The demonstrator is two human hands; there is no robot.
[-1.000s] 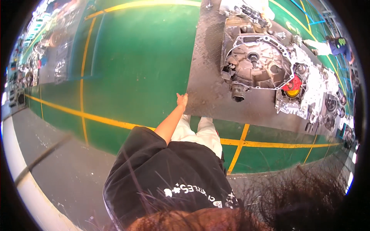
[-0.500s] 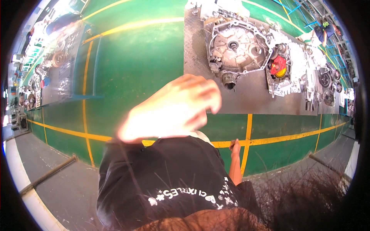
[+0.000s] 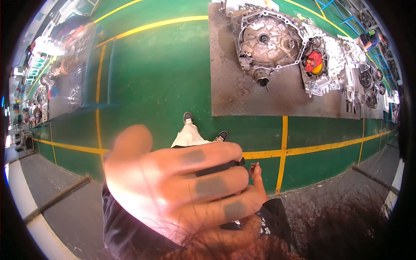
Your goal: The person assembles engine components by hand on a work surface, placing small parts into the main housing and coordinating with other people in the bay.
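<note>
My left hand (image 3: 173,186) fills the lower middle of the view, close up, palm side facing me. Its fingers are apart, slightly bent, and nothing lies in them. Grey-dark patches mark several of the fingers. Farther down at my right side hangs my right hand (image 3: 256,170), small in view, with loosely curled fingers and no object visible in it. Neither hand touches a machine part. Ahead to the right, a large metal transmission housing (image 3: 277,56) with a round open bell lies on a grey metal bench top (image 3: 268,102).
Beside the housing sit a red and yellow part (image 3: 314,63) and more castings (image 3: 336,65). At left stands another bench (image 3: 65,97) with parts. Yellow lines (image 3: 320,148) cross the green floor (image 3: 147,73). People appear at far left and far right (image 3: 370,41).
My left hand has come nearer and lower, turning its palm toward me and spreading its fingers. My shoes have come into view. The right hand's fingers have loosened a little.
</note>
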